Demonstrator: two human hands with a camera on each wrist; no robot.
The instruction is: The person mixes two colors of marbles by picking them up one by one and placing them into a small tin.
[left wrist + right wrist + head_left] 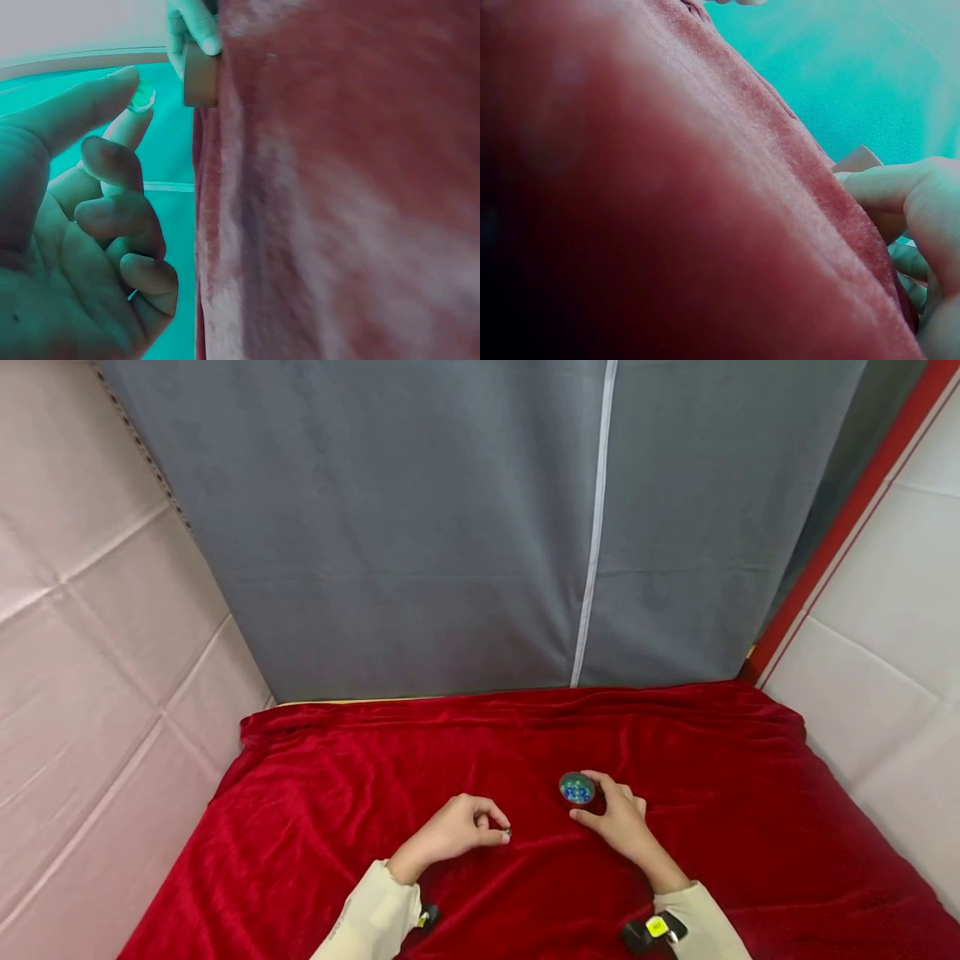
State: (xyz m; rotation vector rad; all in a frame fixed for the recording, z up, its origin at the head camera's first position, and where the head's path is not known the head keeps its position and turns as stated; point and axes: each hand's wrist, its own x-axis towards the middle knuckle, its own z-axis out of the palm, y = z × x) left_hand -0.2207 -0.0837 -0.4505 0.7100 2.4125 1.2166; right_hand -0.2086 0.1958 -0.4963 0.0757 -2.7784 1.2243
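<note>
Between the thumb and index finger of my left hand (461, 828) is a small, clear, shiny glass bead (142, 97); its other fingers curl loosely. In the head view only a dark speck of the bead shows at the fingertips. To the right, a small round cup (568, 779) stands on the red cloth, with blue and green shiny pieces inside (578, 792). My right hand (618, 818) holds the cup from its right side, thumb near, index finger far. From the left wrist the cup's plain brown wall (201, 82) shows. The right wrist view hides most of the cup.
Wrinkled red velvet cloth (337, 793) covers the table. Behind it hangs a grey curtain (420, 543) with a pale vertical strip. White panels stand at the left (97, 652) and right (900, 635). A small dark device sits on each wrist.
</note>
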